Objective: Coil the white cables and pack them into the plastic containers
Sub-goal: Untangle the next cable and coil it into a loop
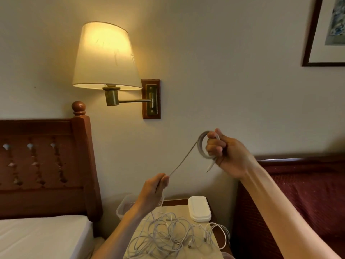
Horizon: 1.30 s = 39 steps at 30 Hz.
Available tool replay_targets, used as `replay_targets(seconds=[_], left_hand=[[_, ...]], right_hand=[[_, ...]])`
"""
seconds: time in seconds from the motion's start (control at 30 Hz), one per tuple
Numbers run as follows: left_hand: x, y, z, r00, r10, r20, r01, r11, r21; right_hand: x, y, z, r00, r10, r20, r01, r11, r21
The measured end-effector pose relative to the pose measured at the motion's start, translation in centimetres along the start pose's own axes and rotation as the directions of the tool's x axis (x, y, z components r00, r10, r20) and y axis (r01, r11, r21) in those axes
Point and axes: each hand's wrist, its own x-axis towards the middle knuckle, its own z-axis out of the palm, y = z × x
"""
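The room is dimly lit by a warm lamp [106, 57] up and left of the hands. Straight lines are bowed at the edges. The cable [183, 157] stretched between the hands is blurred.

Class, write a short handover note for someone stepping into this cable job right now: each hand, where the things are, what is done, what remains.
Right hand grips a small coil of white cable, one plug end hanging below it.
Left hand pinches the same cable's taut free run.
Tangled white cables lie on the bedside table.
A clear container sits at the table's far left, a white-lidded one at the back.
Done: a few loops.
Left: finish this coil, pack it, coil the rest.
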Motion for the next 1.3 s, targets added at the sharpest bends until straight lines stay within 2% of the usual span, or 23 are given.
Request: replay_targets(seconds=[0.1, 0.13, 0.2, 0.27, 0.33, 0.43, 0.53, 0.6, 0.73, 0.83, 0.9, 1.07, 1.13, 1.2, 1.3], left_hand=[[-1.1, 0.5, 0.9, 0.984, 0.032, 0.175, -0.050, 0.993, 0.103], [-1.0, 1.4, 0.9, 0.968, 0.057, 0.244, -0.097, 0.983, 0.155], [-0.3, 3.5, 0.8, 0.940, 0.119, 0.320, -0.190, 0.961, 0.202], [0.4, 5.7, 0.1, 0.934, 0.225, 0.278, -0.281, 0.943, 0.179], [1.2, 7.0, -0.9, 0.935, 0.303, 0.183, -0.335, 0.924, 0.185], [2.4, 7.2, -2.3, 0.923, 0.377, 0.071, -0.382, 0.884, 0.269], [3.0, 6.6, -3.0, 0.915, 0.403, 0.034, -0.391, 0.861, 0.326], [3.2, 6.2, -3.0, 0.916, 0.400, 0.032, -0.388, 0.862, 0.326], [3.7, 5.9, -2.7, 0.957, 0.290, -0.008, -0.286, 0.947, 0.145], [2.8, 4.4, -2.3, 0.992, 0.111, -0.051, -0.114, 0.992, -0.061], [1.6, 2.2, -1.5, 0.999, -0.014, -0.041, 0.007, 0.988, -0.151], [-1.2, -1.9, 0.6, 0.983, -0.183, -0.003, 0.177, 0.953, -0.247], [-2.3, -2.5, 1.2, 0.978, -0.208, 0.021, 0.208, 0.957, -0.203], [-3.0, -2.6, 1.6, 0.978, -0.202, 0.060, 0.207, 0.974, -0.088], [-2.5, 0.2, 1.5, 0.946, -0.156, 0.284, 0.143, 0.987, 0.066]], right_hand=[[1.3, 0.0, -0.3, 0.994, -0.091, -0.062, 0.070, 0.959, -0.275], [1.7, 0.5, -0.5, 0.990, -0.125, -0.065, 0.088, 0.910, -0.406], [2.3, 1.7, -1.0, 0.973, -0.223, -0.062, 0.125, 0.731, -0.671], [2.5, 2.8, -1.5, 0.963, -0.269, -0.029, 0.133, 0.564, -0.815], [2.6, 4.2, -2.0, 0.969, -0.243, 0.032, 0.141, 0.448, -0.883], [1.9, 6.4, -2.0, 0.975, -0.200, 0.092, 0.164, 0.382, -0.909], [1.3, 7.7, -2.0, 0.973, -0.177, 0.147, 0.202, 0.350, -0.915], [1.1, 7.8, -1.9, 0.982, -0.130, 0.138, 0.178, 0.384, -0.906], [0.6, 6.8, -1.2, 0.998, 0.040, 0.051, 0.016, 0.609, -0.793], [0.5, 5.2, -1.3, 0.990, 0.137, -0.011, -0.125, 0.858, -0.498], [0.6, 4.1, -1.6, 0.984, 0.178, -0.006, -0.172, 0.941, -0.293], [0.9, 2.4, -1.0, 0.988, 0.153, 0.001, -0.153, 0.987, -0.050], [1.2, 1.7, -0.8, 0.992, 0.113, -0.047, -0.116, 0.991, -0.072], [1.4, 1.6, -0.6, 0.993, 0.076, -0.095, -0.089, 0.987, -0.134], [1.6, 2.3, -0.8, 0.990, 0.015, -0.139, -0.055, 0.956, -0.288]])
